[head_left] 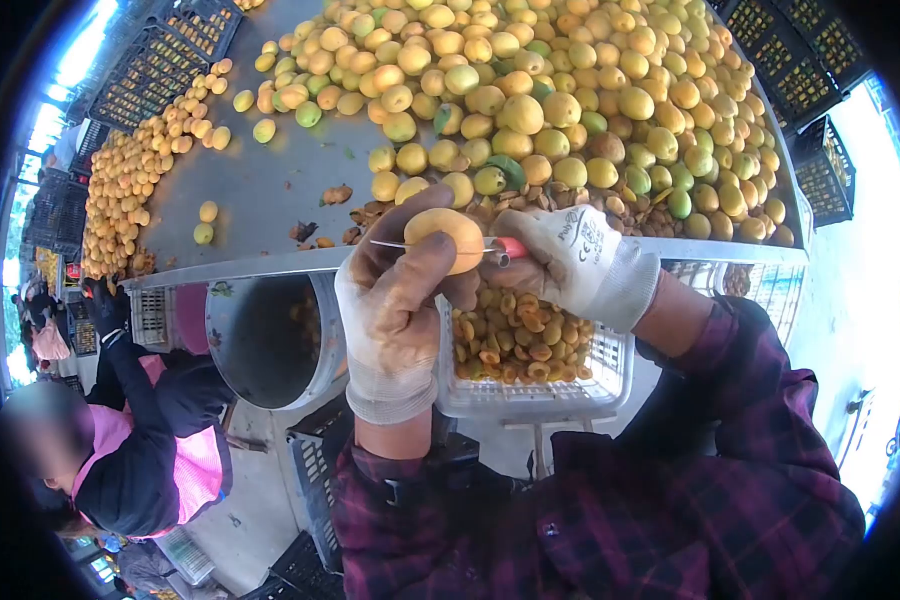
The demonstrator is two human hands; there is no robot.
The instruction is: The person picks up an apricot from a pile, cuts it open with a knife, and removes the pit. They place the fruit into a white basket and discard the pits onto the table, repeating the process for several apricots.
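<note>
My left hand [395, 290], in a stained white glove, is wrapped round a yellow-orange apricot [444, 238] just over the table's front edge. My right hand [570, 255], gloved too, grips a small knife by its red handle [510, 246]. The thin blade [387, 244] shows on the apricot's far left side; the fruit hides its middle stretch. Below both hands a white plastic crate [610, 372] holds many halved apricots [530, 335]. Brown apricot stones [370, 212] lie along the table edge by my fingers.
Whole apricots [520, 115] are heaped over the metal table [260, 190]. A large bucket [332, 340] stands left of the white crate. A co-worker [150, 450] in pink and black is at the left. Black crates of fruit [160, 75] stand beyond the table.
</note>
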